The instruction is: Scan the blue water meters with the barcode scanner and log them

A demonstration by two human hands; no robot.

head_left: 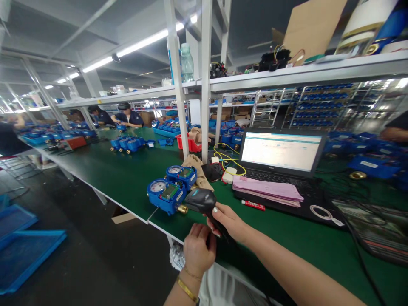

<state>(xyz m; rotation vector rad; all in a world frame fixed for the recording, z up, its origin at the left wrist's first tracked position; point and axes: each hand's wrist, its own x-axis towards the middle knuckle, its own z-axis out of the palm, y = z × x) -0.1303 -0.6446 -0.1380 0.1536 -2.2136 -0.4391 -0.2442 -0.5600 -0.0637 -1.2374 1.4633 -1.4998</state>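
Observation:
My right hand (228, 222) is wrapped round the handle of a black handheld barcode scanner (200, 200), whose head points left at a blue water meter (166, 194) on the green bench. A second blue meter (181, 175) stands just behind the first. My left hand (198, 250), with a gold bracelet at the wrist, is curled closed just below the scanner's handle, at the bench's front edge; what its fingers hold, if anything, is hidden.
An open laptop (282, 153) with pink papers (266, 189) and a red marker (253, 205) sits to the right. Yellow cables, cloths and a red bin (191, 145) lie behind. More blue meters (127, 144) and seated workers (127, 117) are farther left. Blue trays (25, 250) lie on the floor.

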